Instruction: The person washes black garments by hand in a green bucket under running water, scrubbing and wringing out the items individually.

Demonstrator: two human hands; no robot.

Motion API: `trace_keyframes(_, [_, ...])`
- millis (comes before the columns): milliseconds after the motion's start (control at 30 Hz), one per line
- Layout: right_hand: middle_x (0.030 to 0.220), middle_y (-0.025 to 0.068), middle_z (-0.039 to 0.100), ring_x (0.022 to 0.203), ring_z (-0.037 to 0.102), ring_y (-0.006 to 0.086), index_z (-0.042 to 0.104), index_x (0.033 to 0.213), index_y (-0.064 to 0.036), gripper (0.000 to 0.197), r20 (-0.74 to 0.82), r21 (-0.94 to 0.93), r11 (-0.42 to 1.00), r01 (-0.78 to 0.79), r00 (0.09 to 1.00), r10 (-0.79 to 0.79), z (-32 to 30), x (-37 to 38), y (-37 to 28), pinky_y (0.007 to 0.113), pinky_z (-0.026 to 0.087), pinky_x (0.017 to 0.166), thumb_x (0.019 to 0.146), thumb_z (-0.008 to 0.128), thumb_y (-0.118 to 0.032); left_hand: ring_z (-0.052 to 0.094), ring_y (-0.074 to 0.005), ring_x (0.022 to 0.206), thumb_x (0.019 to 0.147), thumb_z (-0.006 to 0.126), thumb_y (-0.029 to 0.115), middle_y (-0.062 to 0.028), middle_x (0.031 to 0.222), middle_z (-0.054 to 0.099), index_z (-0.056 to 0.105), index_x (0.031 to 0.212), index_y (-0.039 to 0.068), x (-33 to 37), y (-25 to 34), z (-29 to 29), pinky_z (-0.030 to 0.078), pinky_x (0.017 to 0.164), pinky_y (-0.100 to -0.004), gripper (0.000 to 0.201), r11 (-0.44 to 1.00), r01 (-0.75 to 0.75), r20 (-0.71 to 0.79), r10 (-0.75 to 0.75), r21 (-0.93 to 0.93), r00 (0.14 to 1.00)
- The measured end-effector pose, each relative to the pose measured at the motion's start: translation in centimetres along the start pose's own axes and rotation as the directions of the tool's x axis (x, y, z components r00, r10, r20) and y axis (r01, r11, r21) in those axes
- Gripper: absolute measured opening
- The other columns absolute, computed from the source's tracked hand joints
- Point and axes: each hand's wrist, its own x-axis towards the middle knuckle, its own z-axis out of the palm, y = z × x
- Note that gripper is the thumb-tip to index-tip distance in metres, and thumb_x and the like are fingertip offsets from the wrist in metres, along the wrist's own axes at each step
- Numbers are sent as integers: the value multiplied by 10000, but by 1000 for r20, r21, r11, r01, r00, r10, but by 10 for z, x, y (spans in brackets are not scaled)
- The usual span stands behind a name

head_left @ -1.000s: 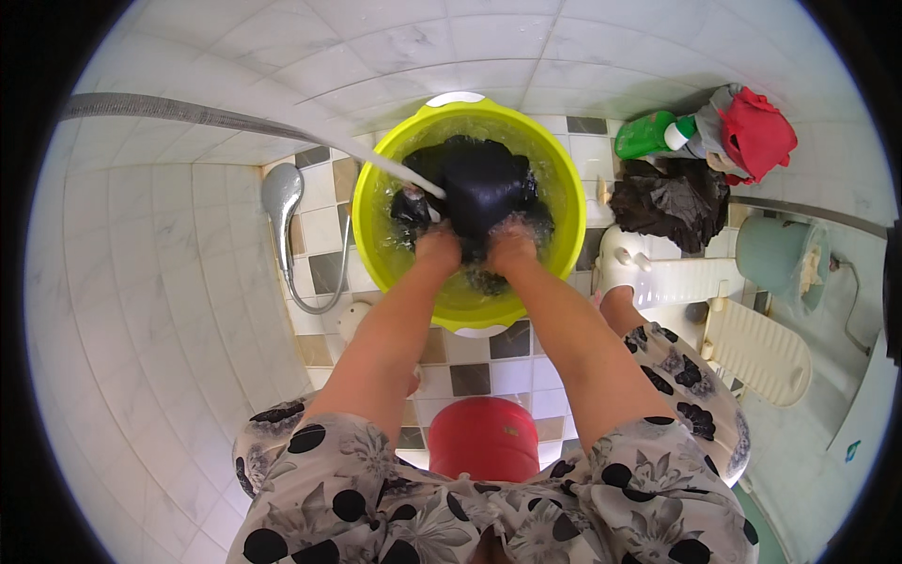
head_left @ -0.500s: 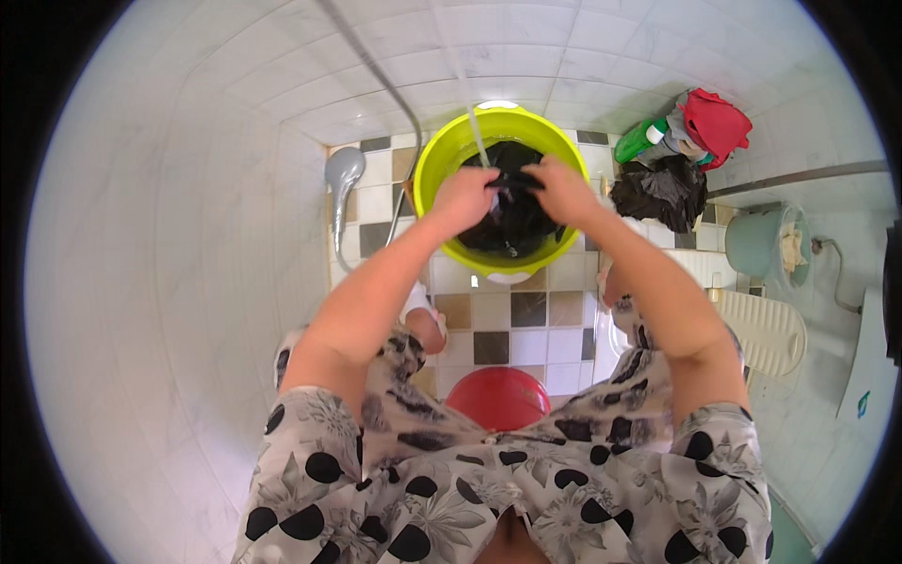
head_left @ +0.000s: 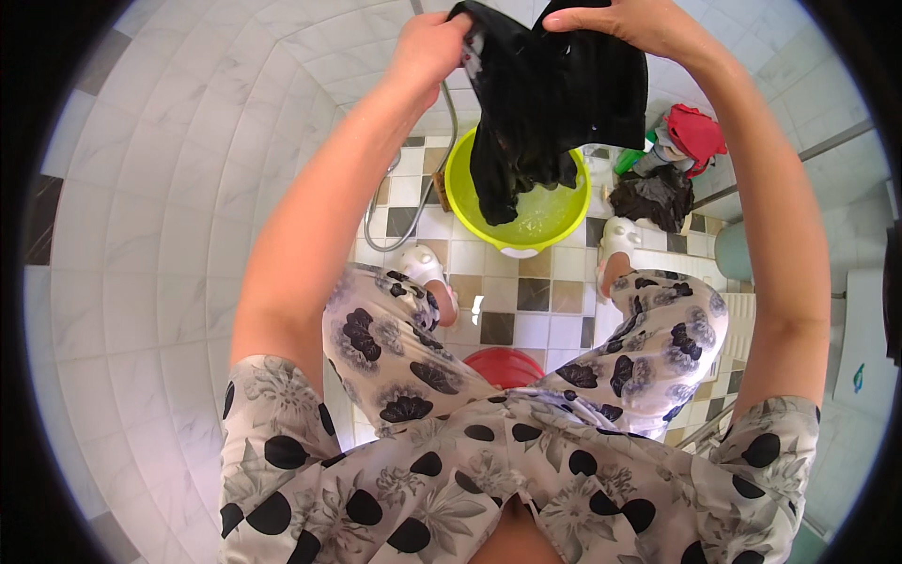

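Note:
A wet black garment point(head_left: 550, 94) hangs stretched between my two hands above a yellow-green basin point(head_left: 523, 242). Pinched in my left hand point(head_left: 432, 54) is its upper left edge, with a small pale patch beside the fingers. My right hand point(head_left: 634, 21) grips the upper right edge, thumb in front and fingers partly hidden behind the cloth. The garment's lower ends dangle over the basin, which holds cloudy, bubbly water point(head_left: 540, 211). Part of the basin's far side is hidden by the cloth.
A shower hose point(head_left: 451, 122) curves along the left of the basin. To the right are a black plastic bag point(head_left: 655, 195), a red cloth bundle point(head_left: 695, 133), a green bottle point(head_left: 631, 158) and a pale green bucket point(head_left: 733, 252). Below me sits a red round object point(head_left: 505, 367).
Both hands have lifted the black garment up out of the basin and spread it apart. The water stream that fell into the basin no longer shows.

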Motion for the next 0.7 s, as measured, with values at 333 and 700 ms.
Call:
trace_keyframes(333, [1183, 194, 531, 1095, 509, 346, 563, 1157, -42, 552, 165, 210, 941, -266, 958, 234, 187, -83, 52, 374, 415, 946, 673, 746, -237, 605, -200, 744, 844, 559, 203, -110, 830, 641, 624, 886, -47, -43, -148, 9, 484, 660, -338, 262, 808, 547, 37, -554, -218, 832])
trace_keyframes(700, [939, 151, 641, 888, 613, 252, 566, 1069, -5, 308, 50, 691, 568, -447, 814, 579, 223, -93, 5, 336, 467, 807, 771, 607, -73, 559, -152, 884, 834, 634, 208, -60, 980, 602, 560, 1088, 29, -63, -101, 39, 431, 818, -270, 320, 936, 178, 133, -144, -304, 981])
